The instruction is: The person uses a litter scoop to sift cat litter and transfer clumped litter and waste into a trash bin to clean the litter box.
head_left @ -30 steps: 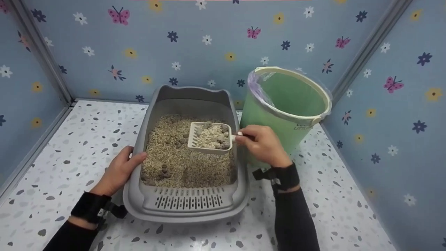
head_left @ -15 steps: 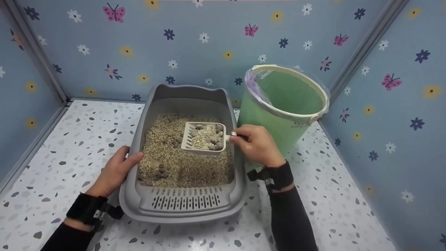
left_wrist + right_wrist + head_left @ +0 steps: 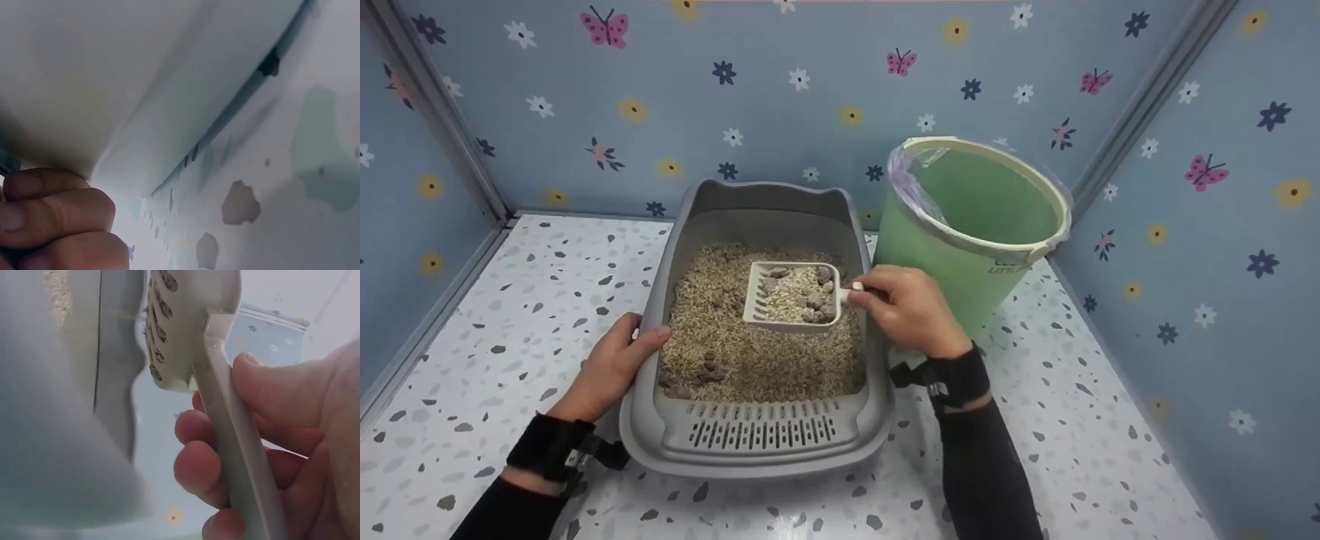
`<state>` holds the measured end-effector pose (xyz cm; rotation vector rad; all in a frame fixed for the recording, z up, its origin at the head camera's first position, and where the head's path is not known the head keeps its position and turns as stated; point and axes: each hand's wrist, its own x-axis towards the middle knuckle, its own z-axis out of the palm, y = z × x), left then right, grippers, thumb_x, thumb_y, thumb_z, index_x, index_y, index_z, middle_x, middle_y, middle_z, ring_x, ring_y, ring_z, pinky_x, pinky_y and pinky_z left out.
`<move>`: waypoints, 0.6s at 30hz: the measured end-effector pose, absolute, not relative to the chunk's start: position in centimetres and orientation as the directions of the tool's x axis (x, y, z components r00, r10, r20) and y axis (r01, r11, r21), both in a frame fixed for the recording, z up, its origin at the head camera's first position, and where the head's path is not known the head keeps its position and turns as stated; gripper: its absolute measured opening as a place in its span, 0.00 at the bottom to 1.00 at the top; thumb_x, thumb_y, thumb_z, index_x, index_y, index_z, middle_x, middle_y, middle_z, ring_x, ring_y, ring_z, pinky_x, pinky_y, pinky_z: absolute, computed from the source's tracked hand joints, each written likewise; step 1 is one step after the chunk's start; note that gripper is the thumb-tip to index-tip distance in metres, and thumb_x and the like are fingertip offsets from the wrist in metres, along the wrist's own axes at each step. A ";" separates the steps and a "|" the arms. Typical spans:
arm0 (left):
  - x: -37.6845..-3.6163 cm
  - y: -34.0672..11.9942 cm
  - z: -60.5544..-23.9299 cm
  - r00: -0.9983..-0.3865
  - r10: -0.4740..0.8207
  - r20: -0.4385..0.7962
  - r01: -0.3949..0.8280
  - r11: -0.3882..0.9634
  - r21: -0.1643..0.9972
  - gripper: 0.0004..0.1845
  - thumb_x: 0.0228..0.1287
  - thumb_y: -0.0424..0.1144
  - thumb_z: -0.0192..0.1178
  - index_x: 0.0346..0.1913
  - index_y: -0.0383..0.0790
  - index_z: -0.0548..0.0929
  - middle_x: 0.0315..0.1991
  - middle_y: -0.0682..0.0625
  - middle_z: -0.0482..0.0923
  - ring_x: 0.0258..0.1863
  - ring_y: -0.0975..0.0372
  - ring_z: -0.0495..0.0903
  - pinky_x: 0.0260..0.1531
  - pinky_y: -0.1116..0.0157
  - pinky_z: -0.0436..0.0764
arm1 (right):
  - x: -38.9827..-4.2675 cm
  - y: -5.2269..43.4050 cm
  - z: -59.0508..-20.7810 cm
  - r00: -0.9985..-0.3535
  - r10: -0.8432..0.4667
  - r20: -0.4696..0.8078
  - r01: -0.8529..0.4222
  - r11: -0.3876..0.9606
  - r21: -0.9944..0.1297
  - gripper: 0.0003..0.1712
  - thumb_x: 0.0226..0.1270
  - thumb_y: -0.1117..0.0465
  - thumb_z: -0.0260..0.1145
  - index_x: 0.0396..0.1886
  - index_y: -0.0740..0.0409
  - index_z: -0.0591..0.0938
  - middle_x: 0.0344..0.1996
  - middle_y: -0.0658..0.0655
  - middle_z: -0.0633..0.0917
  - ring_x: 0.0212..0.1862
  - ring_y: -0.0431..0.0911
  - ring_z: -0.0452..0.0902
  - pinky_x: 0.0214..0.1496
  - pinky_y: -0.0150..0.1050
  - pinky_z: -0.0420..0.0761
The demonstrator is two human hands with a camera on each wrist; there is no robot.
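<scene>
Scoop (image 3: 791, 298) over litter box (image 3: 660, 420), bin (image 3: 930, 247) right

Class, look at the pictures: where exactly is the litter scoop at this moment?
In the head view, the scoop is held by the right hand above the litter, toward the right side of the grey litter box, left of the green bin.

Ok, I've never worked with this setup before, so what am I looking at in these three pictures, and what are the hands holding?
No machine here: a person works with two bare hands, wearing three cameras. The wide picture comes from the head, looking down. The other two come from the wrists, very close up. On the speckled table stands a grey litter tray filled with litter, and beside it a green bin with a clear liner. The right hand grips the handle of a pale slotted scoop, held above the litter with clumps in it. The left hand holds the tray's left rim. The left wrist view shows mostly the tray's underside.
</scene>
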<state>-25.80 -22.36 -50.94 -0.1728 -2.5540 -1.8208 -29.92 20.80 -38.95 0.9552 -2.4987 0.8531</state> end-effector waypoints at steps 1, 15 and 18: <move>-25.8 -22.3 -50.9 -0.994 0.092 0.064 0.090 0.321 0.943 0.28 0.86 0.57 0.57 0.62 0.32 0.71 0.42 0.37 0.79 0.34 0.54 0.86 0.32 0.59 0.91 | -29.8 21.0 -38.9 -0.728 -0.469 0.501 -0.678 0.599 -0.425 0.06 0.77 0.57 0.77 0.42 0.55 0.95 0.32 0.48 0.87 0.32 0.42 0.78 0.37 0.41 0.81; -26.0 -22.1 -50.9 -0.993 0.102 0.052 0.081 0.308 0.948 0.29 0.86 0.58 0.57 0.65 0.33 0.71 0.44 0.37 0.79 0.36 0.53 0.86 0.34 0.58 0.91 | -29.8 22.0 -38.9 -0.764 -0.454 0.458 -0.641 0.615 -0.459 0.03 0.73 0.62 0.79 0.41 0.56 0.95 0.35 0.50 0.91 0.35 0.44 0.84 0.41 0.43 0.86; -26.0 -22.2 -50.9 -0.994 0.099 0.048 0.076 0.307 0.949 0.29 0.87 0.57 0.57 0.65 0.33 0.71 0.45 0.37 0.79 0.36 0.53 0.86 0.34 0.58 0.91 | -29.8 21.1 -39.0 -0.753 -0.488 0.442 -0.654 0.632 -0.415 0.06 0.76 0.57 0.78 0.43 0.54 0.95 0.34 0.49 0.90 0.33 0.44 0.82 0.39 0.43 0.85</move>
